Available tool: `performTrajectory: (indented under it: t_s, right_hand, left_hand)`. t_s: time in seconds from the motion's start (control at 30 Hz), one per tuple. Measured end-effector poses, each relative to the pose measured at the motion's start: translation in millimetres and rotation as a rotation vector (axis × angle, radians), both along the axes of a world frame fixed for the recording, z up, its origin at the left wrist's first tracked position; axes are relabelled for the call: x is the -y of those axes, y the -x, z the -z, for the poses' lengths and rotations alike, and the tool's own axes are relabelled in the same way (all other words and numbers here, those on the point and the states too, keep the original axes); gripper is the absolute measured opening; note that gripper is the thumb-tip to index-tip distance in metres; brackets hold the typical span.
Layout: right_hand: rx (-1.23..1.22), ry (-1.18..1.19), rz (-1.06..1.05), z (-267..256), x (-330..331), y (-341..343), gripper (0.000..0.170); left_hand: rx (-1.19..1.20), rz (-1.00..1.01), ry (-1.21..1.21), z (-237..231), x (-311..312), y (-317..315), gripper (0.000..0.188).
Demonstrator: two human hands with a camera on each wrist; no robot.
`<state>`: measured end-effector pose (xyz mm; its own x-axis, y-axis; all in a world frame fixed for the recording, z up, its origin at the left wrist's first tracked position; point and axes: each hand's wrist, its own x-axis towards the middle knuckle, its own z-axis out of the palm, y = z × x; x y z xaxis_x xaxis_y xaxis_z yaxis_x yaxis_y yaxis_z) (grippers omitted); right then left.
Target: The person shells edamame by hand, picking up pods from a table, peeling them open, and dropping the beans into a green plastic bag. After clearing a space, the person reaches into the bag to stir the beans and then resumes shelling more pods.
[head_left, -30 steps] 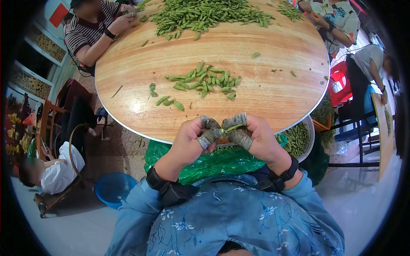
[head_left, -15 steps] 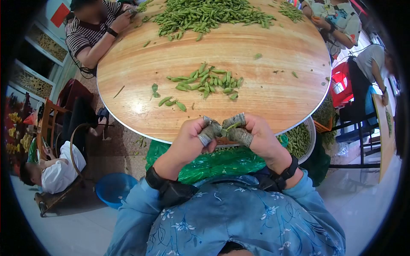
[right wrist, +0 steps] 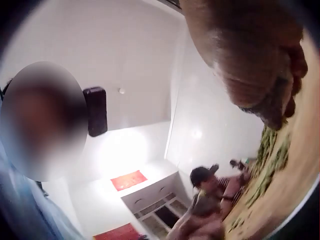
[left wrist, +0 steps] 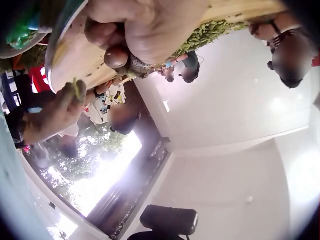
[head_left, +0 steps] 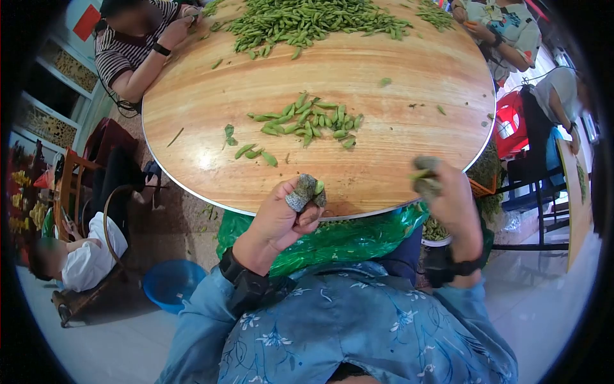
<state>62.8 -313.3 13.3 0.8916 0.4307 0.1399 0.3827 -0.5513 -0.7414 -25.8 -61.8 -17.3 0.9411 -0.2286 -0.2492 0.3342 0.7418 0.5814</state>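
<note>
In the head view my left hand [head_left: 286, 208], with grey covers on thumb and finger, pinches a small green piece [head_left: 319, 187] above the table's near edge. My right hand [head_left: 451, 198], blurred and also in grey finger covers, pinches a green pod [head_left: 419, 174] over the table's near right side. The hands are apart. A small group of green pods [head_left: 310, 121] lies on the wooden table [head_left: 358, 70] beyond them. In the right wrist view the right hand's [right wrist: 250, 60] fingertips are dark, and what they hold is mostly hidden.
A large heap of pods [head_left: 313, 19] covers the table's far side, where people sit left and right. Green plastic [head_left: 345, 243] hangs below the near edge. A basket of pods [head_left: 436, 232] stands under the right side. A blue basin [head_left: 171, 285] is on the floor at left.
The hands were together at the near edge; my right hand has moved away to the right with a green pod. My left hand has stayed near its place, a small green piece in its fingers.
</note>
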Motion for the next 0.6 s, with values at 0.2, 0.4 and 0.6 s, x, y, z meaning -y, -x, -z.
performTrajectory:
  t_s: [0.2,0.4,0.6]
  right_hand:
    - [-0.016,-0.043,0.225,0.9,74.5,1.9,0.025]
    - [-0.439,-0.613,-0.169,24.2,-25.6,24.7,0.023]
    - [-0.650,-0.816,-0.326,22.4,-77.7,28.0,0.027]
  left_hand:
    - [-0.004,-0.054,-0.122,-5.7,14.4,-2.5,0.008]
    - [0.037,-0.144,-0.200,-10.7,25.2,-5.4,0.006]
    - [0.158,-0.265,-0.398,-2.0,21.5,-1.4,0.008]
